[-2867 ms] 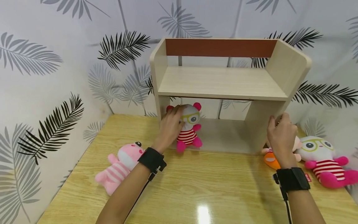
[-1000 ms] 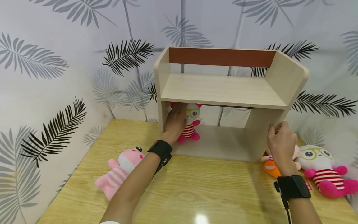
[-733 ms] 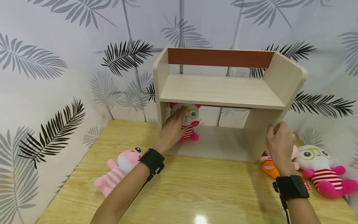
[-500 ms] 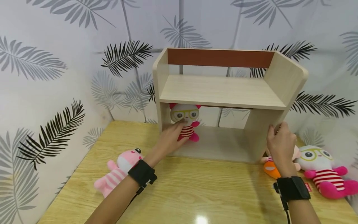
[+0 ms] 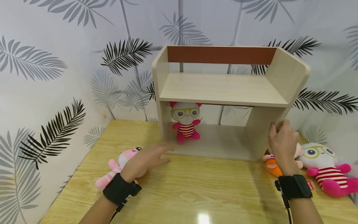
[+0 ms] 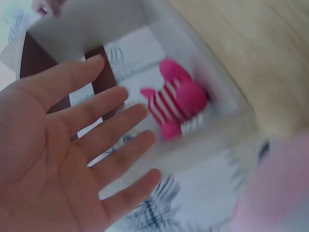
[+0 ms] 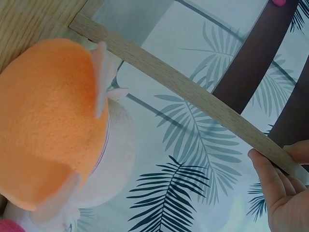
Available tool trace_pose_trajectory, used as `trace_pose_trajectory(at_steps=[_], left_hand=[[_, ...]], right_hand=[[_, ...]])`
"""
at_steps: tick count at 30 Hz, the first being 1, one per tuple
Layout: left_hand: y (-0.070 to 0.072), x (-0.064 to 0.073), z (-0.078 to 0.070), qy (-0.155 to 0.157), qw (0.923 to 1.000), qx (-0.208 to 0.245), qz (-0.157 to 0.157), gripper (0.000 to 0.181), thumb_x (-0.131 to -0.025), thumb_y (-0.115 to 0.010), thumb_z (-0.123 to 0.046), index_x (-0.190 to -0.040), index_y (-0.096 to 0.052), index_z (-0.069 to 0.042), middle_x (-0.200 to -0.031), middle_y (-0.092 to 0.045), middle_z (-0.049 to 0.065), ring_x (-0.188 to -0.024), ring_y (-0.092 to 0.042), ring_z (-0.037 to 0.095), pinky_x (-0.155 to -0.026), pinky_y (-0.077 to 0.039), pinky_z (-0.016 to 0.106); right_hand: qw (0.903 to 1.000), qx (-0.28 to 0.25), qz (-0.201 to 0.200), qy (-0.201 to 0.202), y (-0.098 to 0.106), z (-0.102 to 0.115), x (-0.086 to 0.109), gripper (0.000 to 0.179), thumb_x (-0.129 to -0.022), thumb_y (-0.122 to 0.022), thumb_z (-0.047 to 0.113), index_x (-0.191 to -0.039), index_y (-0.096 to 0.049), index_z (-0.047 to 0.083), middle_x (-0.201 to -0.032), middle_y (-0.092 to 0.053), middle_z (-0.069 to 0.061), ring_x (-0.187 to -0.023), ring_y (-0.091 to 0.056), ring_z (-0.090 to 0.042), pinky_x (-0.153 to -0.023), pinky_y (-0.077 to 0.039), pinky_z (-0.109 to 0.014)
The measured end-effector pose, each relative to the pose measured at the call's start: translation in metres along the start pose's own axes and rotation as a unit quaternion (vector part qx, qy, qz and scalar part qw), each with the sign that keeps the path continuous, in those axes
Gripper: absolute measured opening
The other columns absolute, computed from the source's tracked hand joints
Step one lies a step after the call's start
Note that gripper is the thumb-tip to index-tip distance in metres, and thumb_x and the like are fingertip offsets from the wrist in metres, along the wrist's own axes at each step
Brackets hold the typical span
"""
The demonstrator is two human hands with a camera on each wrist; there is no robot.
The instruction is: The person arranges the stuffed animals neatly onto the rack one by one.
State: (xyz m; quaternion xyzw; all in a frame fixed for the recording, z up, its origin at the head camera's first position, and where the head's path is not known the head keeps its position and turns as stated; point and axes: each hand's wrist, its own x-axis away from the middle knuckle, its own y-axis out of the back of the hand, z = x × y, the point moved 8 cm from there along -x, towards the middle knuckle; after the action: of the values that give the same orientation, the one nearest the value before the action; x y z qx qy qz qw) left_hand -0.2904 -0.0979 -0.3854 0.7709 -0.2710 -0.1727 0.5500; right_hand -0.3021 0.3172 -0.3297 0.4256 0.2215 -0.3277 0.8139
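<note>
My left hand is over the front left of the table, fingers straight and spread, with nothing held; its palm shows in the left wrist view. Partly behind it lies a pink striped plush toy. A plush panda with yellow glasses and a red-and-white striped body sits upright in the lower left of the small wooden bookshelf. At the shelf's right side, my right hand grips the front edge of the side panel; in the right wrist view, thumb and fingers pinch this panel edge.
Right of the shelf, a plush in orange lies partly behind my right hand. Beside it lies a larger striped panda plush. The wooden table meets a leaf-patterned curtain behind and at left.
My left hand pushed the panda deeper into the lower compartment, let go of it, then drew back left and toward me. The right hand stays on the shelf side.
</note>
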Motion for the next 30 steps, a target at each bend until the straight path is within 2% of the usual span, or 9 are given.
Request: trace_pose_trajectory(at_steps=[3, 6, 12, 17, 20, 24, 28, 30], left_hand=[[0.002, 0.012, 0.018, 0.051, 0.9978, -0.006, 0.043, 0.045, -0.099, -0.064, -0.022, -0.140, -0.056, -0.006, -0.142, -0.053, 0.016, -0.131, -0.049, 0.035, -0.105, -0.039, 0.050], [0.008, 0.021, 0.035, 0.085, 0.9941, -0.017, 0.065, 0.046, -0.099, -0.063, -0.022, -0.141, -0.054, -0.004, -0.141, -0.053, 0.017, -0.130, -0.049, 0.038, -0.104, -0.039, 0.052], [0.022, 0.037, 0.064, 0.107, 0.9924, 0.008, 0.060, 0.049, -0.096, -0.066, -0.017, -0.138, -0.054, 0.004, -0.134, -0.056, 0.024, -0.125, -0.052, 0.042, -0.102, -0.041, 0.053], [0.030, 0.048, 0.090, 0.139, 0.9880, 0.020, 0.065, 0.054, -0.092, -0.070, -0.016, -0.135, -0.052, 0.010, -0.134, -0.054, 0.030, -0.126, -0.048, 0.046, -0.102, -0.040, 0.054], [0.033, 0.052, 0.107, 0.171, 0.9820, 0.041, 0.070, 0.056, -0.090, -0.072, -0.015, -0.136, -0.052, 0.010, -0.136, -0.051, 0.031, -0.127, -0.046, 0.048, -0.101, -0.040, 0.056], [0.030, 0.053, 0.128, 0.196, 0.9748, 0.074, 0.077, 0.061, -0.086, -0.076, -0.016, -0.136, -0.052, 0.010, -0.136, -0.050, 0.033, -0.126, -0.047, 0.048, -0.100, -0.041, 0.056], [0.019, 0.054, 0.140, 0.207, 0.9668, 0.109, 0.104, 0.068, -0.086, -0.076, -0.021, -0.138, -0.048, 0.012, -0.134, -0.051, 0.035, -0.124, -0.050, 0.047, -0.096, -0.045, 0.052], [0.013, 0.054, 0.143, 0.211, 0.9620, 0.127, 0.117, 0.069, -0.086, -0.076, -0.022, -0.139, -0.048, 0.012, -0.131, -0.054, 0.031, -0.112, -0.057, 0.040, -0.087, -0.050, 0.045]], right_hand=[[1.0000, 0.002, -0.001, -0.002, 0.001, 0.000, -0.001, 0.036, -0.101, -0.052, 0.019, -0.101, -0.055, -0.017, -0.087, -0.062, -0.038, -0.078, -0.062, -0.057, -0.063, -0.050, -0.063], [1.0000, 0.001, 0.001, -0.005, 0.001, -0.001, -0.002, 0.037, -0.102, -0.052, 0.020, -0.103, -0.055, -0.017, -0.089, -0.063, -0.038, -0.081, -0.062, -0.057, -0.065, -0.051, -0.063], [0.9997, -0.008, 0.015, -0.019, -0.001, -0.002, -0.001, 0.041, -0.103, -0.050, 0.021, -0.112, -0.055, -0.019, -0.099, -0.063, -0.039, -0.089, -0.063, -0.057, -0.070, -0.052, -0.063], [0.9994, -0.012, 0.022, -0.024, -0.002, -0.002, 0.000, 0.042, -0.103, -0.050, 0.022, -0.115, -0.054, -0.019, -0.102, -0.063, -0.039, -0.091, -0.063, -0.057, -0.070, -0.052, -0.063], [0.9997, -0.010, 0.015, -0.019, -0.001, -0.002, -0.001, 0.041, -0.103, -0.051, 0.021, -0.113, -0.055, -0.019, -0.099, -0.064, -0.039, -0.089, -0.063, -0.056, -0.069, -0.052, -0.063], [0.9999, -0.007, 0.005, -0.015, 0.002, 0.000, -0.002, 0.039, -0.102, -0.051, 0.020, -0.109, -0.056, -0.018, -0.095, -0.064, -0.039, -0.086, -0.063, -0.057, -0.068, -0.052, -0.063], [0.9998, -0.007, 0.006, -0.016, 0.001, 0.000, -0.002, 0.039, -0.102, -0.051, 0.021, -0.107, -0.056, -0.018, -0.093, -0.064, -0.039, -0.085, -0.063, -0.057, -0.067, -0.052, -0.063], [0.9998, -0.007, 0.009, -0.018, 0.000, 0.000, -0.001, 0.039, -0.102, -0.051, 0.021, -0.106, -0.056, -0.018, -0.093, -0.063, -0.039, -0.085, -0.062, -0.057, -0.068, -0.051, -0.063]])
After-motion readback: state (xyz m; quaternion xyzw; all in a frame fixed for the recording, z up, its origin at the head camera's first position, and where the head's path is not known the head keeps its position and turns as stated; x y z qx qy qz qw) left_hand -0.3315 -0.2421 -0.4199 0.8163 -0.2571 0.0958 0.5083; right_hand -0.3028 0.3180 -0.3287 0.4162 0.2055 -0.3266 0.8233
